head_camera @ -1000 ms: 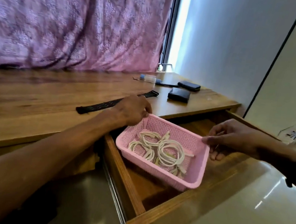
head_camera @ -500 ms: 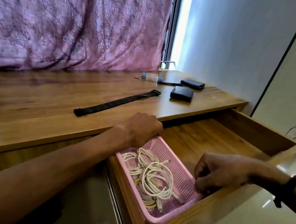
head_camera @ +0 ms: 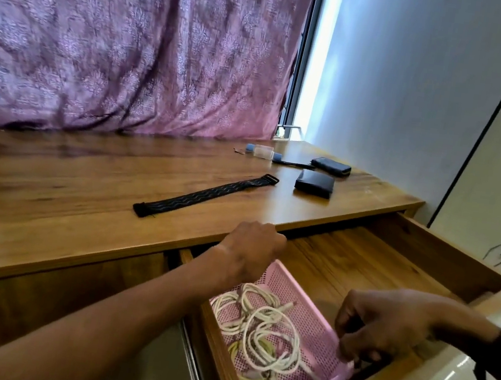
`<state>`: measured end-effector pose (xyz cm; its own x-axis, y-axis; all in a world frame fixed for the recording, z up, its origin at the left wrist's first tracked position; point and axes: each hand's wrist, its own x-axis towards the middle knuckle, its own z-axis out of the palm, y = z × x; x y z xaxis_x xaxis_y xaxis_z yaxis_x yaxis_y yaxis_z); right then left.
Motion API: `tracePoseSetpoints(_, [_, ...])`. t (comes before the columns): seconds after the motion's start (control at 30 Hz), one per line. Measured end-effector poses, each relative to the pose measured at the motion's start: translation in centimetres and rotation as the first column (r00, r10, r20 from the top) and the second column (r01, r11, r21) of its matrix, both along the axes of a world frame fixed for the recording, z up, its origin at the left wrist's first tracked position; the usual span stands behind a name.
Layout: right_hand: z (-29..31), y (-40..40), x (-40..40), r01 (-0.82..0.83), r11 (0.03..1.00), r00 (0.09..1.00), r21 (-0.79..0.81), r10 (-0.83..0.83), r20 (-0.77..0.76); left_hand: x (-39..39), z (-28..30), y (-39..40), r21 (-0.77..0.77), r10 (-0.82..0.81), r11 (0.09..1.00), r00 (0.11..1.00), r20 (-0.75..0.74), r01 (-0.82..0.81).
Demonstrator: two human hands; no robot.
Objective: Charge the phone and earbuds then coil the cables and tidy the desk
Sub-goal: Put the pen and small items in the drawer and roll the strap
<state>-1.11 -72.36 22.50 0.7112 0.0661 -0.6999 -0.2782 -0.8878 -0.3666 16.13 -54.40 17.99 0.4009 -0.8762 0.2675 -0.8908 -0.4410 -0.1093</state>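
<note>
A pink perforated basket [head_camera: 312, 303] lies in the front left corner of the open wooden drawer [head_camera: 360, 268]. Several coiled white and yellowish cables [head_camera: 271, 336] rest inside it. My left hand [head_camera: 250, 250] is curled over the basket's far left corner, close under the desk edge. My right hand [head_camera: 384, 325] pinches the basket's near right rim with bent fingers; a black band is on that wrist. No phone or earbuds can be made out with certainty.
On the wooden desk [head_camera: 82, 199] lie a long black strap [head_camera: 207, 195], a black wallet [head_camera: 315, 183], a dark case [head_camera: 331, 166] and a small clear box with blue ends [head_camera: 262, 152]. A purple curtain hangs behind. A white cupboard stands at the right.
The basket went from being held above the drawer down into its front left corner. Both hands went down with it and stay on its rim.
</note>
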Motion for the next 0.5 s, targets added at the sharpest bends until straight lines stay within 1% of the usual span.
tracePoseSetpoints(0.07, [0.3,-0.5,0.6,-0.045,0.996,0.999,0.071,0.044,0.015,0.2,0.8,0.2,-0.019,0.016,1.000,0.999,-0.036,-0.017])
tracePoseSetpoints(0.1, [0.6,-0.7,1.1,-0.054,0.994,0.997,0.100,0.049,0.057,0.4,1.3,0.3,-0.052,0.014,0.998,0.998,-0.066,-0.017])
tracePoseSetpoints(0.13, [0.9,-1.1,1.7,-0.034,0.992,0.990,0.121,0.017,0.137,0.7,1.9,0.1,-0.105,0.001,0.994,0.996,-0.090,-0.011])
tracePoseSetpoints(0.17, [1.1,-1.5,2.4,0.023,0.989,0.969,0.146,-0.058,0.240,1.0,2.2,-0.2,-0.175,-0.011,0.984,0.994,-0.111,-0.008])
tracePoseSetpoints(0.2, [1.5,-2.2,3.4,0.099,0.978,0.920,0.184,-0.160,0.357,1.6,2.8,-0.8,-0.249,-0.017,0.968,0.991,-0.136,-0.017])
tracePoseSetpoints(0.23, [1.7,-2.8,4.5,0.171,0.956,0.846,0.237,-0.266,0.462,2.2,3.1,-1.5,-0.313,-0.005,0.948,0.984,-0.181,-0.053])
tracePoseSetpoints(0.3, [2.1,-4.5,7.3,0.279,0.900,0.651,0.336,-0.434,0.622,3.8,3.4,-3.5,-0.418,0.051,0.889,0.948,-0.314,-0.186])
tracePoseSetpoints(0.37, [2.2,-6.7,10.6,0.345,0.857,0.449,0.383,-0.508,0.735,5.5,3.4,-5.8,-0.471,0.112,0.817,0.894,-0.434,-0.332])
tracePoseSetpoints(0.43, [1.7,-9.1,14.3,0.400,0.797,0.288,0.452,-0.578,0.764,7.0,3.2,-8.2,-0.442,0.221,0.771,0.844,-0.489,-0.458])
tracePoseSetpoints(0.5, [1.1,-12.0,18.5,0.491,0.726,0.148,0.482,-0.614,0.775,8.2,3.3,-11.1,-0.357,0.378,0.747,0.801,-0.465,-0.560])
